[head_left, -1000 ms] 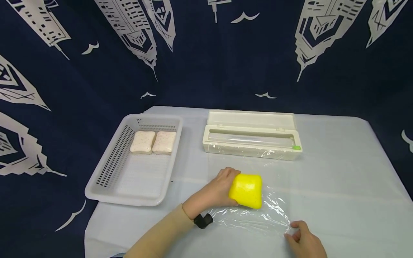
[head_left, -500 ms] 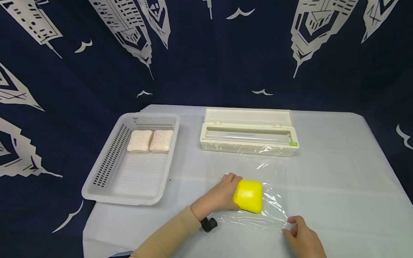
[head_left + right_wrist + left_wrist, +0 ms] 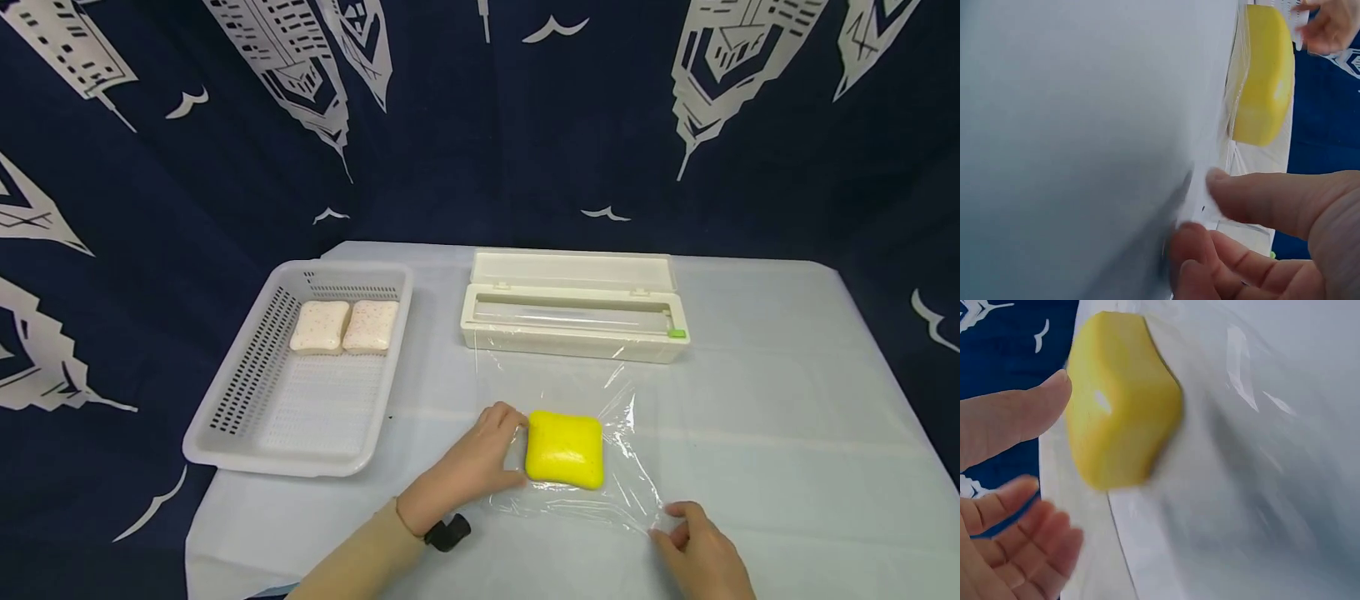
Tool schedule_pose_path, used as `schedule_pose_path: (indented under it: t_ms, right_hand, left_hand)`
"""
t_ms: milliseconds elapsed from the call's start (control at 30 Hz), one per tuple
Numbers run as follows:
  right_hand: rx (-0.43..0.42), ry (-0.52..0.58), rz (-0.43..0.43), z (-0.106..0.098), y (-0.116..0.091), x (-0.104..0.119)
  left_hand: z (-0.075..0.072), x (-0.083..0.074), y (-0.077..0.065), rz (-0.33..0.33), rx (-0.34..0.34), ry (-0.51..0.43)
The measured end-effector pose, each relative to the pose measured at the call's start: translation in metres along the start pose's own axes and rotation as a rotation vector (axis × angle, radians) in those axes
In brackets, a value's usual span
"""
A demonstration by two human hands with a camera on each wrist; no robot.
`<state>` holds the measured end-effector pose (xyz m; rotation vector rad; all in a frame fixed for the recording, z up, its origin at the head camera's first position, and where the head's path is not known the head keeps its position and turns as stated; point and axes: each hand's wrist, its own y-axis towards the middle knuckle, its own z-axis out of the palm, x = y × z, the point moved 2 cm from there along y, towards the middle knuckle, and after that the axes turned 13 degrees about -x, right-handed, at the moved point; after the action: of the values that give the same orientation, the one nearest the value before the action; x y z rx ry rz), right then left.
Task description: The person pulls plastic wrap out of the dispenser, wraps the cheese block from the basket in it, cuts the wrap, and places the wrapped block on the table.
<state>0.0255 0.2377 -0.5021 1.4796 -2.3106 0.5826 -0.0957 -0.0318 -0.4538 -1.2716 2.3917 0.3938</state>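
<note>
One glossy, pillow-shaped yellow block [image 3: 564,450] lies on crinkled clear film [image 3: 624,462]; at nine o'clock my left hand [image 3: 478,460] has thumb and fingers apart, at four my right hand [image 3: 703,550] likewise.

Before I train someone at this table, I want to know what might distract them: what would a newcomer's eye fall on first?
Probably the glossy yellow block, lying on clear film near the table's front. Next, perhaps, the navy curtain with white building prints, behind the table, then the white basket at the left, holding two pale blocks.
</note>
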Motion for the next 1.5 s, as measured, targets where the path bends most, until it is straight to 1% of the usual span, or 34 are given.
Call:
schedule_pose_path:
  t_ms: [67, 100, 200, 267, 333, 400, 500, 600, 700, 800, 833, 933, 1033, 1133, 1233, 1367, 1433, 1500]
  right_hand:
    - [-0.057, 0.000, -0.034, -0.002, -0.003, 0.000]
    - [-0.100, 0.001, -0.074, -0.003, -0.005, -0.001]
    - [-0.233, -0.010, -0.237, -0.004, -0.010, 0.000]
    - [-0.309, -0.017, -0.355, -0.003, -0.011, 0.000]
    - [-0.345, -0.014, -0.451, -0.002, -0.013, 0.001]
    - [-0.343, -0.014, -0.512, 0.000, -0.013, 0.001]
    - [-0.302, -0.043, -0.550, 0.002, -0.013, -0.001]
    - [-0.281, -0.077, -0.559, 0.002, -0.011, -0.004]
    - [-0.312, -0.065, -0.601, 0.001, -0.009, -0.005]
    - [-0.337, -0.052, -0.639, -0.001, -0.008, -0.005]
    - [-0.349, -0.040, -0.663, -0.002, -0.007, -0.006]
    - [-0.391, -0.005, -0.727, -0.005, -0.005, -0.006]
    - [-0.474, 0.055, -0.793, -0.011, -0.002, -0.005]
    - [-0.505, 0.105, -0.787, -0.018, -0.001, 0.000]
    - [-0.492, 0.123, -0.724, -0.022, 0.001, 0.004]
    - [-0.453, 0.086, -0.609, -0.021, 0.008, 0.010]
    - [-0.436, 0.057, -0.579, -0.021, 0.012, 0.012]
    - [-0.417, 0.029, -0.569, -0.021, 0.016, 0.013]
  left_hand:
    - [-0.004, 0.008, -0.013, 0.018, 0.005, 0.038]
    - [-0.004, 0.012, -0.019, 0.028, 0.018, 0.049]
    - [0.002, 0.024, -0.036, 0.071, 0.058, 0.068]
    - [0.007, 0.029, -0.043, 0.097, 0.058, 0.075]
    - [0.010, 0.034, -0.047, 0.118, 0.037, 0.090]
    - [0.013, 0.037, -0.049, 0.133, 0.015, 0.110]
    - [0.013, 0.039, -0.050, 0.157, 0.007, 0.151]
    - [0.014, 0.040, -0.051, 0.171, 0.006, 0.162]
    - [0.013, 0.041, -0.054, 0.152, 0.003, 0.140]
    - [0.010, 0.042, -0.055, 0.102, -0.003, 0.074]
    - [0.009, 0.043, -0.055, 0.085, -0.006, 0.051]
    - [0.003, 0.044, -0.056, 0.058, -0.041, -0.011]
    - [-0.002, 0.046, -0.056, 0.065, -0.095, -0.038]
    - [-0.005, 0.047, -0.057, 0.052, -0.144, -0.067]
    - [-0.004, 0.049, -0.057, 0.010, -0.174, -0.109]
    - [-0.001, 0.052, -0.052, -0.049, -0.223, -0.148]
    - [0.001, 0.053, -0.049, -0.068, -0.251, -0.148]
    - [0.002, 0.054, -0.046, -0.086, -0.265, -0.153]
